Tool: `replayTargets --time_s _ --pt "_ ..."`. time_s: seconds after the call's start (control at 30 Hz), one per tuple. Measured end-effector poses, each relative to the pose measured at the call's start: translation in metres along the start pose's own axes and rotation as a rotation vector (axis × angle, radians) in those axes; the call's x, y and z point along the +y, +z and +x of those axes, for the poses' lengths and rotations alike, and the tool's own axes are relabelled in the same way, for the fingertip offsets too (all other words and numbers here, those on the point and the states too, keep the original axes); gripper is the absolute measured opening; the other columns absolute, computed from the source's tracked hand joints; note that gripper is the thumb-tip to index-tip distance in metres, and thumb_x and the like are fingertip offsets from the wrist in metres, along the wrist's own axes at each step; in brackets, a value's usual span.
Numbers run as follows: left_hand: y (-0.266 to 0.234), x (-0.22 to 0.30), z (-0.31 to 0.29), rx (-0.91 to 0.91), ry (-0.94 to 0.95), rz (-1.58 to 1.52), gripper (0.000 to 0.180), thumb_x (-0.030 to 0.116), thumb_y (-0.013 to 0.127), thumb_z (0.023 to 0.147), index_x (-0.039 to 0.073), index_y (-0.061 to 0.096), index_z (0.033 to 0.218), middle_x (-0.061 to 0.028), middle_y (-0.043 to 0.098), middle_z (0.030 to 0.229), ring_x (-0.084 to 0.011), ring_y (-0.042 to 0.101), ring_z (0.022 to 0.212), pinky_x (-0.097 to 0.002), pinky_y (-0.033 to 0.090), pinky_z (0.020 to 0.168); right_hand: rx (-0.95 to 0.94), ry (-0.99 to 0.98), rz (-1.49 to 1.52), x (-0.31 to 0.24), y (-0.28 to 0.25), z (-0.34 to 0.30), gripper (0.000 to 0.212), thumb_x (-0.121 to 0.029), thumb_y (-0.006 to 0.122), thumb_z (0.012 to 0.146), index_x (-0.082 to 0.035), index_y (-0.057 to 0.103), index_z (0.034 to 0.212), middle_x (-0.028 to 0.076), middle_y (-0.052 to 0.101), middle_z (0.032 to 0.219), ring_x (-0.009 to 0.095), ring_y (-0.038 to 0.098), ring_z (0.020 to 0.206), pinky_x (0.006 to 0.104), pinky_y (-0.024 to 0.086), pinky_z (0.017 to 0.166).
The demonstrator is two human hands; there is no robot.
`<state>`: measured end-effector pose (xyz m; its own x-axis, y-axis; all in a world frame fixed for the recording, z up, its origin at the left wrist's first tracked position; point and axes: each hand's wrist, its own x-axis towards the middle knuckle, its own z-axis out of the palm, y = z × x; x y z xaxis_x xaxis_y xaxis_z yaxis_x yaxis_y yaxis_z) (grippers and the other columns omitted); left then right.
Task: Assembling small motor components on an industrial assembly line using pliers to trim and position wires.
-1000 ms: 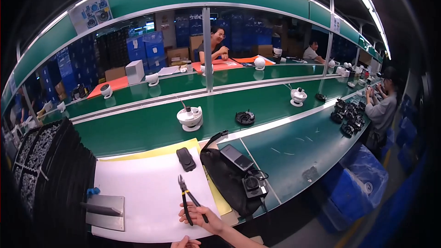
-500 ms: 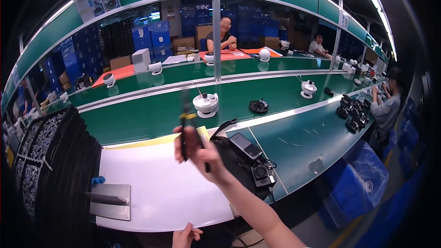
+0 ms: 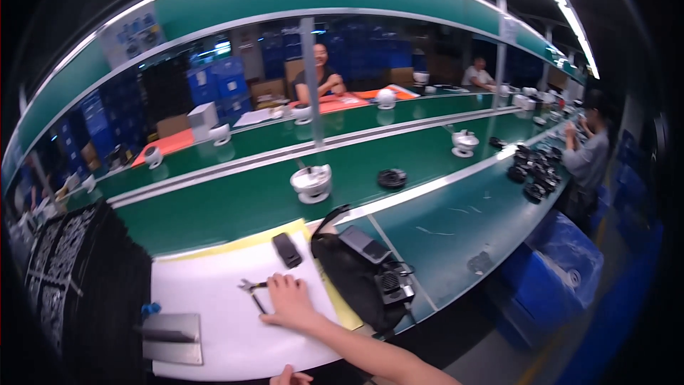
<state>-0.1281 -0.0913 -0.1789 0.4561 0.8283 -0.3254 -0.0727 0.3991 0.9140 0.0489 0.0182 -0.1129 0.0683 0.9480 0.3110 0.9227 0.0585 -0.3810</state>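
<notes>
On the white sheet [image 3: 221, 289] lies a pair of pliers [image 3: 249, 286] with dark handles and spread jaws. My right hand [image 3: 291, 301] is over its handles, the thumb at one and the fingertips at the other; the palm hides part of the grip. Just beyond these fingers rests a small black oblong object [image 3: 287, 249]. My left hand [image 3: 291, 378] shows only at the bottom edge, by the near border of the sheet. Its thumb and a finger are apart, and I see nothing between them.
Black stacked trays [image 3: 92, 278] rise at the left, near a metal plate [image 3: 182, 339]. A black bag [image 3: 342, 271] and a grey device [image 3: 365, 244] lie right of the sheet. White round housings [image 3: 311, 184] stand on the green conveyor [image 3: 206, 207]. Several people work beyond.
My right hand has come down with the pliers from above the sheet onto it. The black oblong object now shows. My view has shifted, and the left hand sits lower in it.
</notes>
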Motion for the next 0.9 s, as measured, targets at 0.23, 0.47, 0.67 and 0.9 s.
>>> replayTargets --time_s 0.23,0.47,0.67,0.9 --pt "-0.012 -0.042 -0.065 -0.022 0.052 -0.141 0.032 0.023 0.039 0.097 -0.002 0.060 0.100 -0.0056 0.060 0.077 -0.0112 0.057 0.074 -0.0237 0.045 0.069 0.645 -0.226 0.225 0.036 0.003 0.052 0.050 -0.027 0.073 0.069 0.002 0.055 0.107 0.022 0.056 0.100 0.037 0.051 0.097 0.0434 0.039 0.088" --pt "-0.086 -0.100 -0.184 0.535 -0.018 -0.132 0.021 0.011 0.045 0.092 -0.002 0.061 0.092 -0.0043 0.059 0.072 -0.0095 0.056 0.068 -0.0211 0.045 0.064 0.190 -0.241 0.064 -0.025 0.014 0.002 0.058 -0.033 0.062 0.081 -0.003 0.044 0.128 0.017 0.047 0.126 0.032 0.040 0.120 0.0420 0.030 0.100" --pt "-0.101 -0.090 -0.205 0.686 0.051 -0.048 0.019 0.011 0.046 0.091 0.001 0.061 0.092 -0.0032 0.058 0.073 -0.0087 0.055 0.067 -0.0199 0.045 0.062 -0.112 -0.198 0.004 -0.010 0.014 0.001 0.065 -0.039 0.061 0.079 -0.005 0.042 0.131 0.016 0.039 0.136 0.031 0.032 0.127 0.0431 0.024 0.104" --pt "-0.049 0.014 -0.108 0.565 0.336 0.059 0.012 0.010 0.049 0.091 0.001 0.057 0.090 -0.0004 0.053 0.067 -0.0070 0.050 0.064 -0.0198 0.040 0.061 0.168 -0.017 -0.184 0.010 0.024 0.020 0.082 -0.049 0.066 0.068 0.006 0.044 0.124 0.021 0.042 0.130 0.033 0.038 0.120 0.0464 0.029 0.099"
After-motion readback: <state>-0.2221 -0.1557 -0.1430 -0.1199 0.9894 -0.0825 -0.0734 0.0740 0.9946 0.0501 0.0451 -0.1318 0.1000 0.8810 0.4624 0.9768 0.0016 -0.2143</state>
